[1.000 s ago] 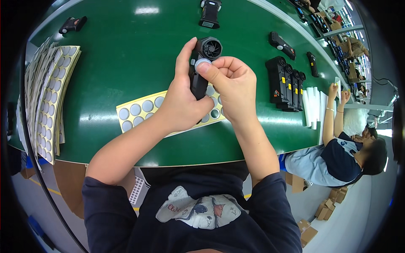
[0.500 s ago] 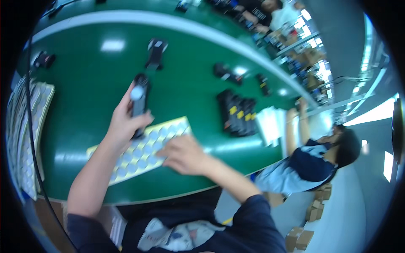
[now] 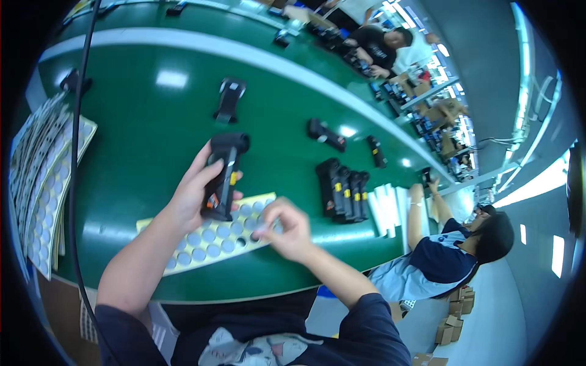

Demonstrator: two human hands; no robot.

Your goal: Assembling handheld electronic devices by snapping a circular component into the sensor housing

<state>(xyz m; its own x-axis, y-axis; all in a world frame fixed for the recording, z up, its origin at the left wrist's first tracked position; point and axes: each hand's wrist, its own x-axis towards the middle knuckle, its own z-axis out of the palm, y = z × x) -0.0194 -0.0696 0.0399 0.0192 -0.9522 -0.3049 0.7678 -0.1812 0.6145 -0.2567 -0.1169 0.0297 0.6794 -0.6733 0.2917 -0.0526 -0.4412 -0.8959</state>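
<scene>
My left hand [image 3: 198, 189] is wrapped round a black handheld device [image 3: 227, 174] with yellow and orange marks, held tilted above the green table. Below it lies a pale yellow sheet [image 3: 194, 263] with rows of round grey stickers, and dark gaps show near its right part. Over the sheet's right end, my right hand [image 3: 288, 230] is closed in a pinch, thumb and forefinger together. What looks like a round sticker [image 3: 264, 228] is at its fingertips, though it is small and partly hidden.
More sticker sheets [image 3: 47, 210] are stacked at the left, behind a hanging black cable [image 3: 75, 183]. Similar devices stand in a row [image 3: 343, 192] at right, beside white strips [image 3: 387, 210]; another device [image 3: 229, 99] lies ahead. A co-worker [image 3: 442, 247] sits at right.
The device in my left hand has turned, so the pale disc seen on it earlier no longer shows. My right hand has moved right and its fingers have come together in a pinch.
</scene>
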